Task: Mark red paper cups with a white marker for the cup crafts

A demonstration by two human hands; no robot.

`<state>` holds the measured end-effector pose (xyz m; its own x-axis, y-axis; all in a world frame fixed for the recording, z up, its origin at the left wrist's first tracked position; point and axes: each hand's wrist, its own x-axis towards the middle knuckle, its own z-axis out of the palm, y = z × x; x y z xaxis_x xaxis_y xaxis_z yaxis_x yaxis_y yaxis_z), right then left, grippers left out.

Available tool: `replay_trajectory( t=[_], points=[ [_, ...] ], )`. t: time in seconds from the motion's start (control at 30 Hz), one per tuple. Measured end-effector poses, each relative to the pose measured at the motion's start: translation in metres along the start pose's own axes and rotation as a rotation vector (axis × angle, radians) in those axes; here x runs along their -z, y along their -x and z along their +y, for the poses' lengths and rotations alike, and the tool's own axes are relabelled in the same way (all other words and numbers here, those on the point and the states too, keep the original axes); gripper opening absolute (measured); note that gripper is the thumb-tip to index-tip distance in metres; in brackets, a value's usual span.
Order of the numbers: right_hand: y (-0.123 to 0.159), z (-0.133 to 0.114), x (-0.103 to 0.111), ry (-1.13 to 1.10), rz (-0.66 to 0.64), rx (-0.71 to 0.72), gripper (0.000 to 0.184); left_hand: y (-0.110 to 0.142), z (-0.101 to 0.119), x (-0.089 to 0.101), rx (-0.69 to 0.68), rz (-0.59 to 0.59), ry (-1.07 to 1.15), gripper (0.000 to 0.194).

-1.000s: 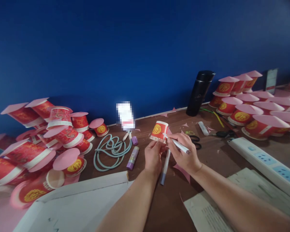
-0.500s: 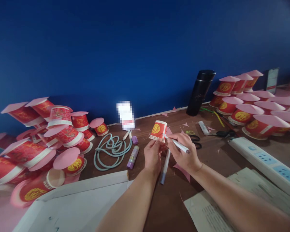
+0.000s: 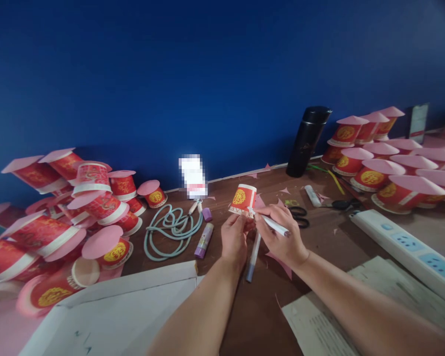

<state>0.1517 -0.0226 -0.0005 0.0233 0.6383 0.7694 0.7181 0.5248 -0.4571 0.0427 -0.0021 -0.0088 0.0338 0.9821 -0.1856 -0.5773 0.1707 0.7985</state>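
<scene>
A red paper cup (image 3: 244, 198) with a gold round emblem and a white band along its lower edge is upside down in front of me. My left hand (image 3: 235, 236) grips it by that lower edge. Closed around a white marker pen (image 3: 276, 226), my right hand (image 3: 285, 232) brings the tip against the cup's lower right side. Between the hands, a second pen (image 3: 253, 257) with a dark end lies on the table. Pink paper scraps (image 3: 281, 264) lie partly under my right hand. Black scissors (image 3: 299, 216) rest just beyond it.
Pink-topped red cups are heaped on the left (image 3: 100, 205) and rowed on the right (image 3: 374, 173). A coiled cable (image 3: 152, 242), glue stick (image 3: 203, 241), black flask (image 3: 307, 142), power strip (image 3: 408, 249), white box (image 3: 126, 306) and printed papers (image 3: 319, 321) surround my hands.
The pen tip in my right hand has shifted slightly down and left along the cup's lower band. My left hand and the cup have barely moved.
</scene>
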Motion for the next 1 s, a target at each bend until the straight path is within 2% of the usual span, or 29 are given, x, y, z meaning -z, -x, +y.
replay_trajectory(
  t=[0.53,0.77,1.0],
  points=[
    [-0.0011,-0.0005,0.0017,0.015,0.02,0.02,0.007,0.0005,-0.0039,0.002,0.002,-0.09,0.025,0.011],
    [-0.001,0.0007,0.001,-0.003,0.023,0.008,0.007,-0.0002,-0.0037,0.0027,0.025,-0.082,0.052,0.012],
    [-0.0013,0.0017,0.0005,-0.03,0.089,-0.129,0.008,-0.0025,-0.0017,0.0047,0.044,-0.038,0.144,0.009]
  ],
)
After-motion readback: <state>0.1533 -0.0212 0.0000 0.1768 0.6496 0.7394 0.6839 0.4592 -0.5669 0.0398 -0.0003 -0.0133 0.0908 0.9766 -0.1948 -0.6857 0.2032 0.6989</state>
